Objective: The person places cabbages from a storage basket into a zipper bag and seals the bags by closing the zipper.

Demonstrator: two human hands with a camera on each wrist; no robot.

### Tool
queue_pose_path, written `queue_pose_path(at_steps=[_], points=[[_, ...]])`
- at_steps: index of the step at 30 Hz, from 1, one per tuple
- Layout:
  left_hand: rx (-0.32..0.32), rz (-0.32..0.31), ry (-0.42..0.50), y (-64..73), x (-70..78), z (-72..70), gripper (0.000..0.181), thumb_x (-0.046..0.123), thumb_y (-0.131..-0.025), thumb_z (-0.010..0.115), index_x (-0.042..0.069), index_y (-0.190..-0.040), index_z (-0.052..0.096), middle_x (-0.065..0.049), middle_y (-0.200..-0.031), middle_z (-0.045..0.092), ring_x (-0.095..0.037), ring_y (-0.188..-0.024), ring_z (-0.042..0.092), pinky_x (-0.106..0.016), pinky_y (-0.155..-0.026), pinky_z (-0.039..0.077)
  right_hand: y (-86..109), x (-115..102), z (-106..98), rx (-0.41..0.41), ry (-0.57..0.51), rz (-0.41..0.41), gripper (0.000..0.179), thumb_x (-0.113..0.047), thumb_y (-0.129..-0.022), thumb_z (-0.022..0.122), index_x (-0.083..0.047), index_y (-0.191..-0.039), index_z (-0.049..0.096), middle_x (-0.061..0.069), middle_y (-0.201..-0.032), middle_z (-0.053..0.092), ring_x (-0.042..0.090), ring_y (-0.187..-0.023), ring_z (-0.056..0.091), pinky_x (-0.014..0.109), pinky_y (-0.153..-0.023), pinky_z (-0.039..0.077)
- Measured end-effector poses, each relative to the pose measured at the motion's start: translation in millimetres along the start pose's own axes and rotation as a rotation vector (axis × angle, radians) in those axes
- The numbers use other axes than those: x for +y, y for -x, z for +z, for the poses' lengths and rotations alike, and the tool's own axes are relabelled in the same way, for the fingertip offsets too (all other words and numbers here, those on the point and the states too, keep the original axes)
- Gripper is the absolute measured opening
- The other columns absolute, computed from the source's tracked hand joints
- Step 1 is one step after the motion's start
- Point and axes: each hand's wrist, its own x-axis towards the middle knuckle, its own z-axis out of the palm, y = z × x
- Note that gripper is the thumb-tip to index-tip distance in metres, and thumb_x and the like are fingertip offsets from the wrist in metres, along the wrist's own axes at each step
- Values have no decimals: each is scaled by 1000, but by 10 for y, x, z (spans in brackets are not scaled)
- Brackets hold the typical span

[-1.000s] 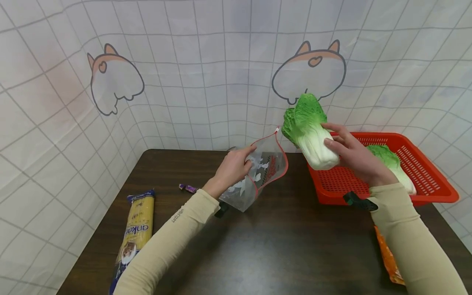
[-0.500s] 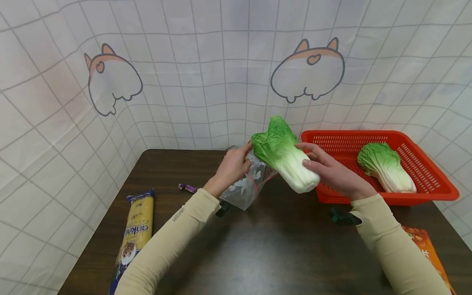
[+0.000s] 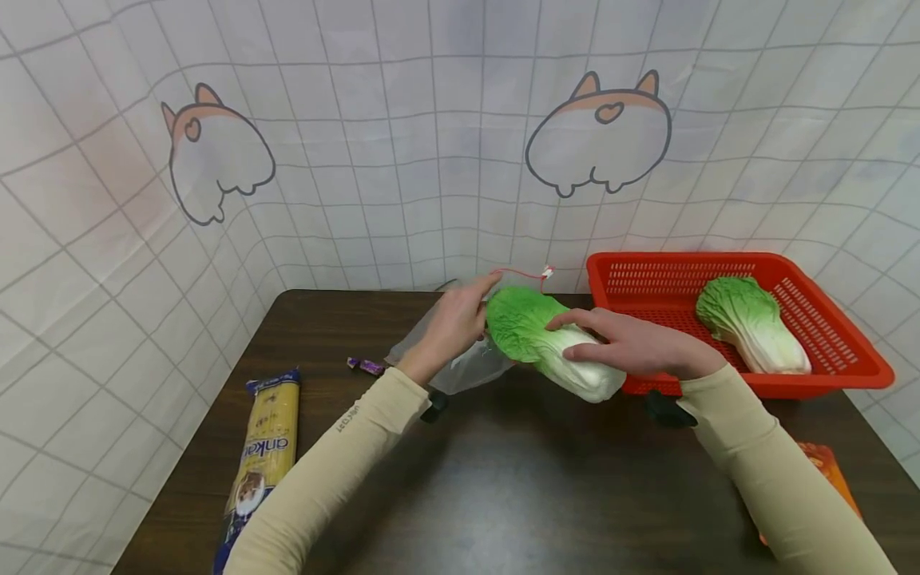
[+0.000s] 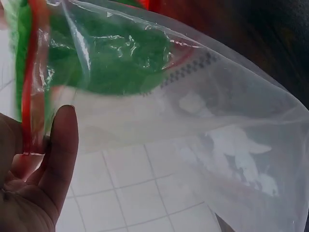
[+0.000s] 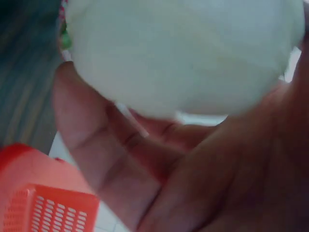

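The step in hand looks to be bagging a napa cabbage (image 3: 546, 342), leafy end first, in a clear bag (image 3: 470, 373) with a red-edged mouth. With the held cabbage as the centre of the dial and 12 at the far wall, its leaves point to 10 o'clock and its white base to 4. In the left wrist view green shows through the film past the red edge (image 4: 32, 96), so the leaf tips seem to be within the mouth, while the base remains outside.

The left hand (image 3: 449, 323), at 9 o'clock, pinches the bag's rim between thumb and fingers. The right hand (image 3: 632, 343) holds the cabbage from the 3 o'clock side, fingers and thumb curled about the white stalk.

The next move calls for a steady push towards 9 or 10 o'clock, with the rim kept wide; the bulky leaves could snag or fold the thin plastic. Closing the mouth would come after that, using what looks like the white slider (image 3: 548, 273) at 12 o'clock.

A second cabbage (image 3: 758, 329) lies in the red basket (image 3: 776, 388) at 3 o'clock, not yet bagged.
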Motion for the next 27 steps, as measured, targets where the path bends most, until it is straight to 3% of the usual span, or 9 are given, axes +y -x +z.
queue_pose_path(at_steps=[4, 7, 9, 12, 14, 16, 18, 23, 27], points=[[-27, 57, -9, 12, 30, 6, 52, -10, -93, 45, 6, -143, 50, -5, -60, 52, -10, -44, 31, -22, -48, 30, -88, -23, -18, 70, 41, 76, 44, -39, -98, 54, -19, -137, 51, 11, -127, 56, 27, -110, 52, 41, -84, 48], [-71, 73, -15, 19, 73, 19, 52, -7, -94, 46, 7, -144, 49, -6, -69, 55, -11, -48, 32, -23, -50, 32, -158, -42, 3, 105, 53, 58, 44, -37, -98, 54, -16, -137, 53, 12, -120, 59, 26, -103, 54, 40, -80, 49], [-91, 76, -21, 22, 107, 27, 52, -5, -94, 47, 8, -144, 48, -10, -85, 65, -11, -50, 35, -23, -50, 33, -193, -61, 19, 96, 55, 27, 44, -37, -98, 56, -17, -137, 52, 11, -119, 59, 26, -103, 54, 39, -81, 50], [-107, 67, -6, 29, 169, 30, 54, -4, -93, 49, 9, -145, 48, -10, -87, 66, -12, -51, 37, -23, -50, 33, -241, -89, 42, 106, 73, 16, 45, -38, -98, 55, -17, -138, 52, 11, -119, 59, 26, -102, 54, 40, -81, 50], [-112, 79, 13, 35, 211, 33, 55, -4, -91, 50, 9, -145, 48, -7, -80, 63, -12, -52, 37, -22, -51, 33, -272, -101, 58, 152, 66, 57, 46, -38, -99, 52, -15, -139, 51, 13, -116, 60, 26, -98, 55, 39, -77, 50], [-129, 90, 44, 43, 252, 38, 56, -5, -90, 50, 7, -144, 48, -3, -64, 50, -10, -50, 35, -21, -50, 32, -316, -95, 88, 199, 27, 99, 49, -40, -100, 49, -13, -141, 49, 15, -115, 60, 26, -93, 56, 37, -73, 49], [-129, 102, 66, 51, 280, 46, 56, -5, -90, 50, 6, -144, 48, 0, -60, 45, -9, -49, 34, -20, -49, 31, -355, -79, 116, 210, -39, 121, 52, -43, -101, 47, -14, -144, 45, 15, -115, 59, 26, -92, 57, 36, -72, 49], [-79, 78, 91, 71, 286, 37, 53, -5, -91, 51, 7, -143, 50, 1, -58, 44, -9, -46, 33, -21, -47, 31, -381, 41, 126, 94, -248, 103, 54, -48, -99, 49, -23, -146, 39, 12, -122, 52, 28, -100, 54, 37, -77, 51], [-72, 74, 84, 74, 268, 22, 53, -3, -91, 52, 9, -142, 52, 1, -58, 44, -9, -47, 30, -21, -47, 29, -354, 145, 69, -23, -312, 81, 50, -46, -99, 52, -29, -145, 40, 12, -126, 49, 30, -104, 51, 39, -80, 50]])
